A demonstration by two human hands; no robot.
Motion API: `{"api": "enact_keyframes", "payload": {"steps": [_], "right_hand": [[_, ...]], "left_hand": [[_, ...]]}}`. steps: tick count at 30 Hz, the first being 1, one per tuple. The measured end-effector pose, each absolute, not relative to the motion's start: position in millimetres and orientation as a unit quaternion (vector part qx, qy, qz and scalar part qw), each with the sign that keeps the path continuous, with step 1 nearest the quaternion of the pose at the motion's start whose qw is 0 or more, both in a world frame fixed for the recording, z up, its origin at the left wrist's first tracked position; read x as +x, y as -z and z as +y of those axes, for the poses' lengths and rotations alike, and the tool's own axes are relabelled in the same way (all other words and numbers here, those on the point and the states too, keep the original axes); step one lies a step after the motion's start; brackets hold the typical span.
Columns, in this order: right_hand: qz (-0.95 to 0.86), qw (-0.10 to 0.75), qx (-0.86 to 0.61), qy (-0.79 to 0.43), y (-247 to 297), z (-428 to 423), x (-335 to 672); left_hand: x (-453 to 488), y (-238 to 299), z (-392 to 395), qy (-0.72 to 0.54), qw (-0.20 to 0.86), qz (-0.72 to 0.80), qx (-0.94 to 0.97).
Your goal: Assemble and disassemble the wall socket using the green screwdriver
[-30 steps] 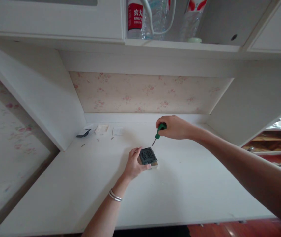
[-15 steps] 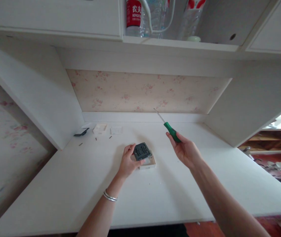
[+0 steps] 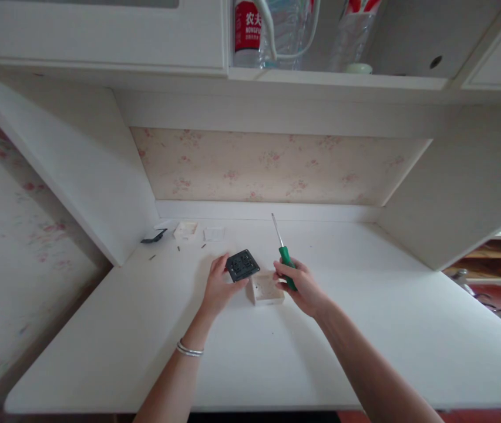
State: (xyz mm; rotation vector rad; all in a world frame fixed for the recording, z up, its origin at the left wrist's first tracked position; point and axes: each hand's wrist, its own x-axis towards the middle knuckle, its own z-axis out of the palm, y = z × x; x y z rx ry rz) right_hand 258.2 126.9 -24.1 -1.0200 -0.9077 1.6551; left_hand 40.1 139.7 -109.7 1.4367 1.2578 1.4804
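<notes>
My left hand (image 3: pixel 215 288) grips a dark grey square module (image 3: pixel 242 265), lifted a little and tilted, just left of a white square box (image 3: pixel 266 288) that lies on the white desk (image 3: pixel 365 329). My right hand (image 3: pixel 301 285) is closed around the handle of a green screwdriver (image 3: pixel 285 258), whose metal shaft points up and away. The fingers of that hand also touch the right edge of the white box.
At the back left of the desk lie a black plate (image 3: pixel 153 237), two small white parts (image 3: pixel 185 229) and a few loose screws (image 3: pixel 178 248). Water bottles (image 3: pixel 250 29) stand on the shelf above. White side panels close in the desk on both sides.
The left hand has lifted the dark module off the white box and moved it left. The right hand came back from the right to the box, still holding the screwdriver tip-up.
</notes>
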Motion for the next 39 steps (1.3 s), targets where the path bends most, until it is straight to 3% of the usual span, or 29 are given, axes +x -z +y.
{"api": "enact_keyframes", "payload": {"steps": [5,13,24,39], "right_hand": [[-0.416,0.435,-0.511,-0.613,38,142,253],[-0.396,0.405,-0.476,-0.673,39,168,219],[-0.410,0.411,-0.476,-0.661,53,174,216],[-0.627,0.366,-0.551,-0.412,63,186,207]], "left_hand": [[29,109,143,-0.596,0.387,0.484,0.511],[35,104,136,-0.589,0.408,0.454,0.530],[34,112,137,-0.553,0.318,0.471,0.608],[33,116,139,-0.548,0.296,0.508,0.595]]}}
